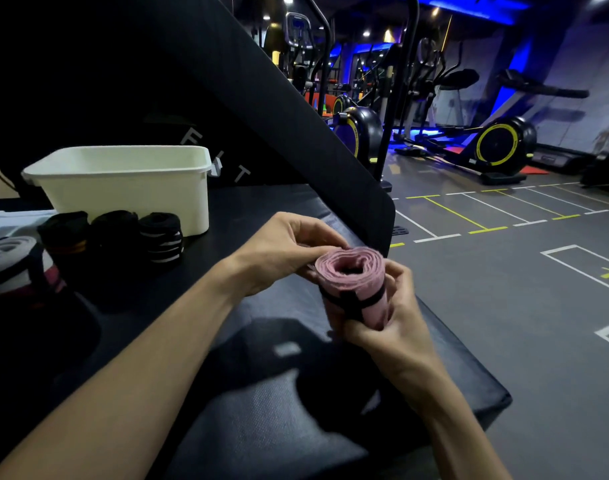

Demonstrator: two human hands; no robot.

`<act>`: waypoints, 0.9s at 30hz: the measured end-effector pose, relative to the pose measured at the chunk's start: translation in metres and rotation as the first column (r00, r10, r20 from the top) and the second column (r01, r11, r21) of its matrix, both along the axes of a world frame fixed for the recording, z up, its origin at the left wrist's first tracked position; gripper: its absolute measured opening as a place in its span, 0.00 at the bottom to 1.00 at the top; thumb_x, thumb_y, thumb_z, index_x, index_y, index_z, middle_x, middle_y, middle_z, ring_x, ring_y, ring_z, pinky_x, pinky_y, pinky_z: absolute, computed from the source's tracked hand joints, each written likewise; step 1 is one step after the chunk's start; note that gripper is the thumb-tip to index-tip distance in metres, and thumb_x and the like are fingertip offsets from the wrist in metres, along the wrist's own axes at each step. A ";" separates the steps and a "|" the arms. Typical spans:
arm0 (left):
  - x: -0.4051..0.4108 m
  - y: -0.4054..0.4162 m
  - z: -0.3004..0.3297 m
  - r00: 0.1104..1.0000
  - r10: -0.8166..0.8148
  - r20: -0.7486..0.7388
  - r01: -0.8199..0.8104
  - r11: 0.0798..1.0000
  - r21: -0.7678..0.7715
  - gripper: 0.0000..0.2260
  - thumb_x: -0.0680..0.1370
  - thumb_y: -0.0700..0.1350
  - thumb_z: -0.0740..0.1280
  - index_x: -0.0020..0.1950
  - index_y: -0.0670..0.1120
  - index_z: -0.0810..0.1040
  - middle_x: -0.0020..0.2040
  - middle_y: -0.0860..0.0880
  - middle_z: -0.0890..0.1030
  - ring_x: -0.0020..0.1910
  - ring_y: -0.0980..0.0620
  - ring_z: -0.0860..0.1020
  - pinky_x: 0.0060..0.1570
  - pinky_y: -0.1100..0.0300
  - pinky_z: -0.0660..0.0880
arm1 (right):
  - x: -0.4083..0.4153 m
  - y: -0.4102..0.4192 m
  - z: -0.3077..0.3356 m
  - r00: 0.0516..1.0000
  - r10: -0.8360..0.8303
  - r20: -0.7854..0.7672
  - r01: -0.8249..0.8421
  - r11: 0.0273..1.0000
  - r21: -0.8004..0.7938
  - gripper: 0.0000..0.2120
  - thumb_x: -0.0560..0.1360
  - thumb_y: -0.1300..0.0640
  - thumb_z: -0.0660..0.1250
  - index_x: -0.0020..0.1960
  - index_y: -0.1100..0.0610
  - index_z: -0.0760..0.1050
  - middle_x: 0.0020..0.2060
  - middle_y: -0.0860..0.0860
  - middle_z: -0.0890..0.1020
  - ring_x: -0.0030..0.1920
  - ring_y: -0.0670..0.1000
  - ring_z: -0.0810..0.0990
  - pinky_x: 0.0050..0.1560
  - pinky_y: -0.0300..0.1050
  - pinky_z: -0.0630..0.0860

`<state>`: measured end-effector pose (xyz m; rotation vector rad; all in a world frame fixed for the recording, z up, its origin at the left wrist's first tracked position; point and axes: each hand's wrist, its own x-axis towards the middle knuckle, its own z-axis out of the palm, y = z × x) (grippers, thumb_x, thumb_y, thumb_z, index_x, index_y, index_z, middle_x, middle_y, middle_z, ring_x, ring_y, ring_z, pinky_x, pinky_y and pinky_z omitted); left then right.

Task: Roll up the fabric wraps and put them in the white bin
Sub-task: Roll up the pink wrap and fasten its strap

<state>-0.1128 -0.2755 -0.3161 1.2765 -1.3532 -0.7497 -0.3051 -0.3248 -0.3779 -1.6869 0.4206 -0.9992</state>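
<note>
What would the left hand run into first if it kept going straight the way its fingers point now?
The left hand points rightward at the pink wrap it already pinches, so that roll comes first. Behind it sits the right hand gripping the roll's lower part. Depth beyond is unclear.

I can read only faint pale letters, "F I T", on the black padded backrest point(206, 154) behind the white bin point(123, 181).
</note>
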 end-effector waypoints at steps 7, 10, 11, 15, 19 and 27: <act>0.000 -0.005 -0.005 0.950 -0.083 -0.302 0.146 0.970 0.192 0.05 0.78 0.35 0.68 0.53 0.39 0.82 0.37 0.46 0.81 0.30 0.55 0.79 0.30 0.62 0.79 | -0.002 -0.002 0.007 0.975 0.099 0.200 -0.140 0.969 0.202 0.30 0.63 0.53 0.72 0.63 0.63 0.74 0.51 0.58 0.83 0.49 0.50 0.81 0.46 0.43 0.79; 0.003 -0.003 -0.009 0.952 -0.156 -0.265 0.233 0.928 0.290 0.07 0.81 0.33 0.65 0.55 0.40 0.81 0.37 0.48 0.80 0.30 0.54 0.77 0.32 0.63 0.78 | -0.009 -0.005 0.007 0.982 0.110 0.152 -0.138 0.973 0.187 0.29 0.64 0.52 0.73 0.63 0.61 0.75 0.55 0.63 0.82 0.52 0.53 0.81 0.49 0.44 0.79; 0.004 -0.001 -0.010 0.960 -0.178 -0.217 0.240 0.922 0.304 0.06 0.81 0.35 0.66 0.54 0.41 0.81 0.38 0.48 0.80 0.31 0.54 0.77 0.33 0.62 0.77 | -0.012 -0.006 0.008 0.986 0.107 0.125 -0.129 0.975 0.179 0.29 0.65 0.52 0.74 0.63 0.60 0.76 0.56 0.64 0.82 0.53 0.53 0.81 0.49 0.44 0.79; 0.004 0.000 -0.016 0.973 -0.216 -0.085 0.232 0.918 0.321 0.11 0.83 0.44 0.67 0.59 0.38 0.82 0.47 0.43 0.81 0.36 0.51 0.79 0.40 0.61 0.78 | -0.018 -0.009 0.010 0.992 0.100 0.075 -0.112 0.979 0.170 0.29 0.66 0.50 0.78 0.64 0.58 0.77 0.56 0.64 0.83 0.55 0.59 0.82 0.53 0.53 0.78; 0.005 0.000 -0.018 0.958 -0.268 -0.097 0.285 0.878 0.385 0.10 0.83 0.41 0.65 0.60 0.37 0.80 0.45 0.45 0.84 0.38 0.50 0.81 0.41 0.59 0.79 | -0.016 -0.006 0.011 0.994 0.079 0.080 -0.093 0.976 0.199 0.34 0.67 0.37 0.77 0.65 0.57 0.78 0.57 0.65 0.82 0.53 0.56 0.81 0.52 0.55 0.74; 0.012 0.003 -0.017 0.963 -0.263 0.050 0.233 0.914 0.331 0.09 0.78 0.48 0.70 0.55 0.45 0.85 0.49 0.43 0.86 0.45 0.49 0.83 0.48 0.54 0.81 | -0.011 0.002 0.019 0.984 0.061 0.166 -0.132 0.876 0.464 0.29 0.64 0.29 0.71 0.50 0.52 0.84 0.42 0.58 0.81 0.36 0.52 0.74 0.38 0.48 0.68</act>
